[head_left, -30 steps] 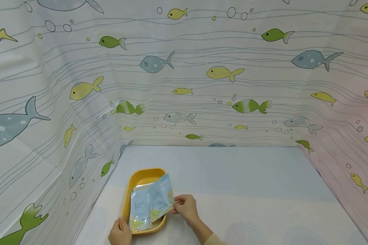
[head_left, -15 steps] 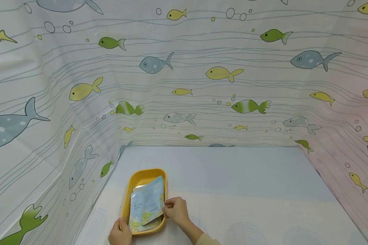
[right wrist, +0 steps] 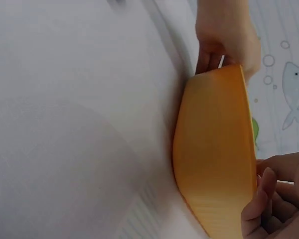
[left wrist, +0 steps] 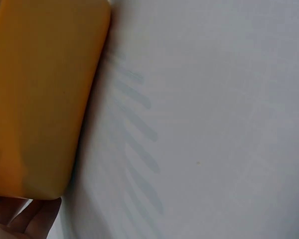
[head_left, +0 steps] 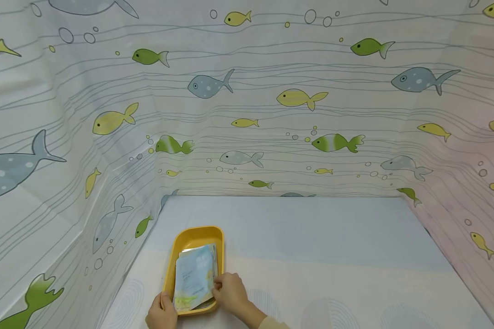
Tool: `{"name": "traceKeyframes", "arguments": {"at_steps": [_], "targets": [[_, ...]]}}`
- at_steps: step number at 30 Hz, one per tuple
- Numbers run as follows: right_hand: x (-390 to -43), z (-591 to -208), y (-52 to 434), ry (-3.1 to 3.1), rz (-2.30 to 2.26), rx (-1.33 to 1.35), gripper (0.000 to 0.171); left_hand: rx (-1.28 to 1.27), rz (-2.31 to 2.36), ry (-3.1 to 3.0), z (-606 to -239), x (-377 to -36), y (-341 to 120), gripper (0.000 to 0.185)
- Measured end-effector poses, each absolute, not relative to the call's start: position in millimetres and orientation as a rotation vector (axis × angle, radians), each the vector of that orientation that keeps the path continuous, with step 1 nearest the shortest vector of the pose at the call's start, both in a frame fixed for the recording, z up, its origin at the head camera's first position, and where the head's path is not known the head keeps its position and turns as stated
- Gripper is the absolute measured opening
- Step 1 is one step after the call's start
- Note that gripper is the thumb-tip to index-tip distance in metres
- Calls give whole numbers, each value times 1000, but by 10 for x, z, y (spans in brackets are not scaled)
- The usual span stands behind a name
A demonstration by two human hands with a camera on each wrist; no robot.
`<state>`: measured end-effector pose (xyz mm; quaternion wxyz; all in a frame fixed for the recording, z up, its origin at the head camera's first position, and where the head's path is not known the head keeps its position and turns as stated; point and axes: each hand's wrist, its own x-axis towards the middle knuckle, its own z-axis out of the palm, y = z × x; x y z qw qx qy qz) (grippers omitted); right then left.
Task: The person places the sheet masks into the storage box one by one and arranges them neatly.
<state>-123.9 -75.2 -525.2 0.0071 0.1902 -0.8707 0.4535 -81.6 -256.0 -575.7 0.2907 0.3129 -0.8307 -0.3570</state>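
Note:
A yellow tray (head_left: 199, 234) with rounded corners stands on the table at the front left. Inside it lies a small stack of flat sachets, the top one a pale blue sachet (head_left: 194, 276) with green and yellow print low down. My left hand (head_left: 161, 314) grips the tray's near left corner; its fingers (left wrist: 37, 219) reach under that corner in the left wrist view. At the tray's right side, my right hand (head_left: 232, 292) pinches the top sachet's right edge. In the right wrist view, the tray's side wall (right wrist: 214, 139) hides the sachets.
A pale blue and cream cloth (head_left: 313, 237) with faint round patterns covers the table. Fish-printed sheets (head_left: 271, 137) hang as walls at the back and both sides, the left one close to the tray.
My right hand has moved left, bringing the tilted pale blue sachet down over the others inside the tray. The left hand has stayed on the tray's corner.

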Motion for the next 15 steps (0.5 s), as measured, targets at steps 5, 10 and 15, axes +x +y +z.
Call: {"name": "traceKeyframes", "arguments": {"at_steps": [5,10,15], "targets": [[-1193,-5270,-802,-2760,1198,668,38,824,-943,-2201,-5769,-827,-2565,34],[-1178,-5284,-825,-2765,1168,655,26,880,-961,-2233,-5741,-813,-2560,36],[-1183,-5299,-838,-2760,1124,657,21,896,-969,-2255,-5721,-803,-2558,36]]}}
